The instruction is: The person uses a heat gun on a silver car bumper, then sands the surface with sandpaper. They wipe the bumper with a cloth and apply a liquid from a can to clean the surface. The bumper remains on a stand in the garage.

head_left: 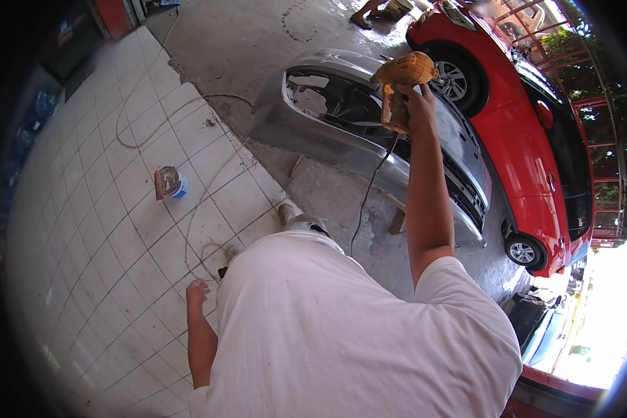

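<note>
My right hand (419, 104) is stretched forward, wrapped round the handle of a dusty yellow pistol-shaped power tool (409, 68). A dark cord (369, 195) hangs from the tool's handle to the floor. Beneath and beyond the tool lies a grey car bumper (341, 132) with large openings, its surface patchy and sanded-looking. The tool overlaps the bumper in this view; whether they touch I cannot tell. Low at my left side hangs my left hand (198, 291), its fingers curled in with nothing visible in them. A pale cable (190, 240) runs over the tiles close to it.
A small white and blue tub (176, 184) with a reddish-brown flat piece at its side stands on white floor tiles (118, 230). A red car (519, 146) is parked right behind the bumper. Wood blocks (397, 221) lie near the bumper. Another person's limb (364, 15) shows at the top.
</note>
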